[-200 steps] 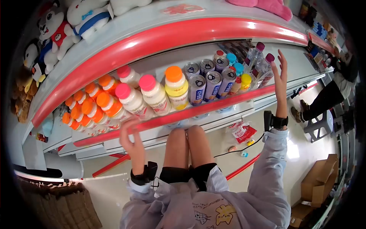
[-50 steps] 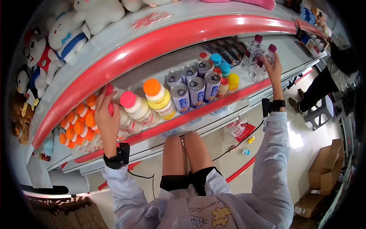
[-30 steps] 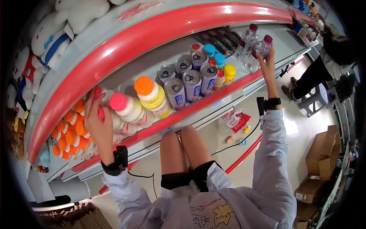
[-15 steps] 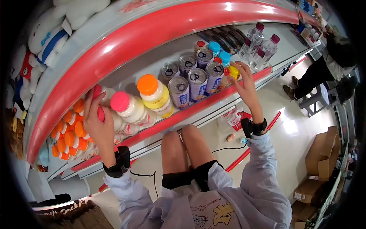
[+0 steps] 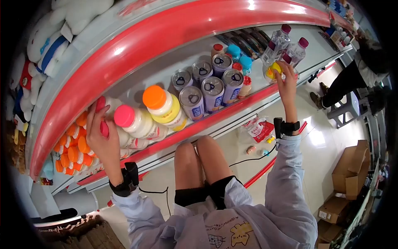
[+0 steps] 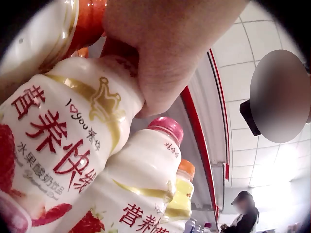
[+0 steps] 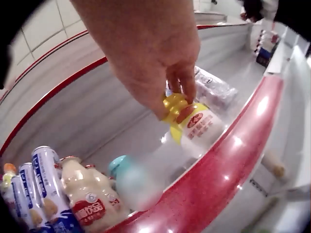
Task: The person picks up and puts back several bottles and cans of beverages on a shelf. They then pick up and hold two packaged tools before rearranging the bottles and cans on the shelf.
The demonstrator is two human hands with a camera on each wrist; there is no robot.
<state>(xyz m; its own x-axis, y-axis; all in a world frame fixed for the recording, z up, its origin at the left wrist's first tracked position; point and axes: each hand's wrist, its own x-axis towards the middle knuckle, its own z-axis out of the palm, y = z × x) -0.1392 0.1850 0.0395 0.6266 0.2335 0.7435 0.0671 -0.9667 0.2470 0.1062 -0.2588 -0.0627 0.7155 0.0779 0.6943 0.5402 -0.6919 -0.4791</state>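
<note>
My left hand [image 5: 103, 141] grips a white yogurt drink bottle [image 6: 63, 121] with a pink cap at its top; the hand hides that cap in the left wrist view. Another pink-capped bottle [image 5: 134, 120] stands beside it. My right hand [image 5: 287, 85] pinches a small drink bottle [image 7: 199, 126] by its yellow cap [image 5: 273, 70], near the shelf's front edge. Two clear bottles with purple caps [image 5: 295, 52] stand right behind that hand. Purple cans [image 5: 212, 93] stand in rows left of it, with red-capped [image 5: 245, 87] and blue-capped [image 5: 245, 64] small bottles alongside.
Orange-capped bottles [image 5: 74, 153] crowd the shelf's left end. A red front rail [image 5: 240, 104] edges the shelf, and a wide red band [image 5: 166, 35] curves above. A grey stool [image 5: 346, 110], a person's legs and cardboard boxes [image 5: 348, 170] are at right.
The left hand has come onto the pink-capped bottle. The right hand has let go of a clear bottle, moved left, taken the yellow-capped bottle and carried it right, beside the clear bottles.
</note>
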